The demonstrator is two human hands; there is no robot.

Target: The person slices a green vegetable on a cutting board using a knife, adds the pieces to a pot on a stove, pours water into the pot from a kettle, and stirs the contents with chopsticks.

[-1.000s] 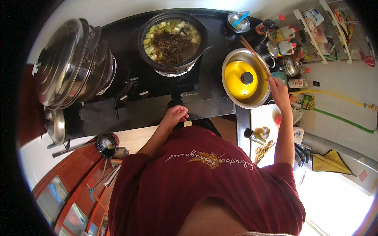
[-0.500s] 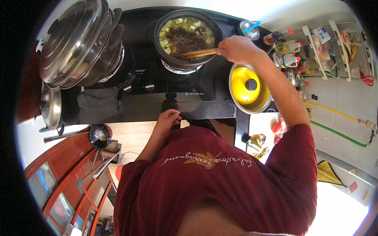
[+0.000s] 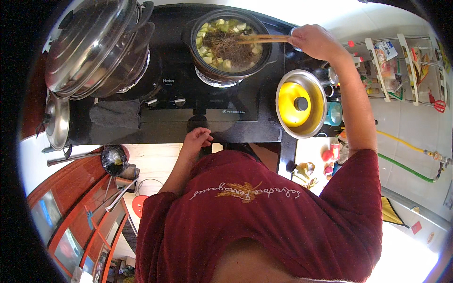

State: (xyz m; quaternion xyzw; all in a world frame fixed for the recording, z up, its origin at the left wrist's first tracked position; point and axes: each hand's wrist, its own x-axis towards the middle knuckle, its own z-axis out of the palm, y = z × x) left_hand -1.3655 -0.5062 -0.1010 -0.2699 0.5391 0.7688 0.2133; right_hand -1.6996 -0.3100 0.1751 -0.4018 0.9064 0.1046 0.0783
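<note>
My right hand [image 3: 315,41] grips a pair of wooden chopsticks [image 3: 276,37] at the far right of the stove. Their tips reach over the pot's rim into a dark clay pot [image 3: 267,55]. Inside, a tangle of thin brown root-like strands [image 3: 227,46] lies among pale green diced pieces [image 3: 207,59] in liquid, and the chopstick tips touch the strands. By the front edge of the counter, my left hand [image 3: 198,138] rests low with its fingers curled in; nothing shows in them.
A large lidded steel steamer [image 3: 89,47] stands on the left burner. Right of the stove sits a steel bowl [image 3: 318,96] with a yellow lid [image 3: 291,106] in it. A dark cloth [image 3: 114,114] lies front left. Packets hang on the wall rack [image 3: 387,54].
My right hand has moved right and away from me, bringing the chopsticks up from the pot's near side to its right side. My left hand stays almost in place.
</note>
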